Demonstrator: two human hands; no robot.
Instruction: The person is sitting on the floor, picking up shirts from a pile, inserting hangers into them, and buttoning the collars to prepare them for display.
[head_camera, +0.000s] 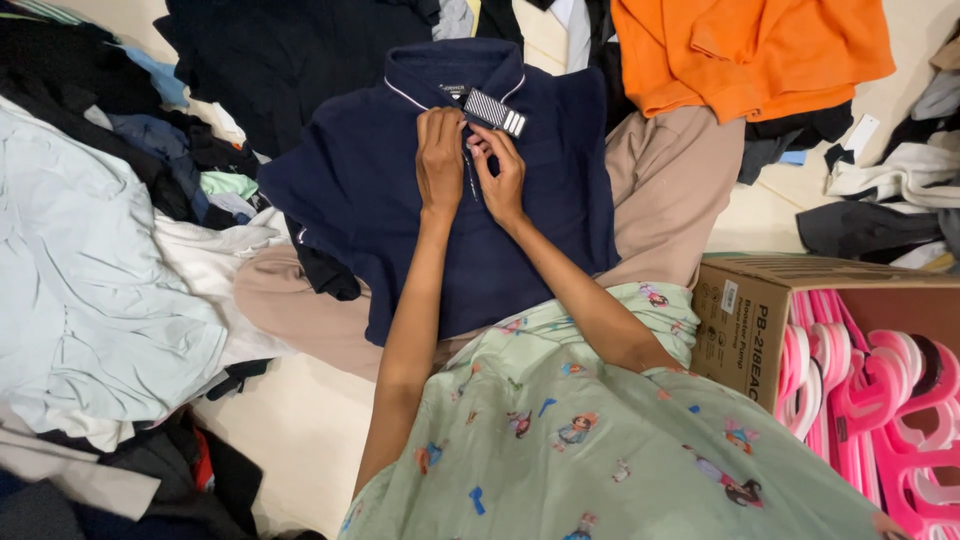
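Hands (440, 160) (500, 170) pinching navy polo shirt (380, 190) placket, clothes crowding left, cardboard box (745, 310) right

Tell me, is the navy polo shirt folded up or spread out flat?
Spread out: the navy polo shirt lies front-up, collar away, both hands, left hand and right hand, at its placket.

Pale cream floor (300, 420) is carrying everything. Big heap of mixed clothes is lying along the left: a light blue garment (90, 300), a white piece (215, 260), dark items (90, 70) behind. An orange shirt (750, 50) is lying top right, with grey, white and black garments (890, 190) spreading at the far right edge. A cardboard box (745, 320) is sitting on the floor lower right, holding pink hangers (880, 400). Bare floor is showing bottom left and near the box.
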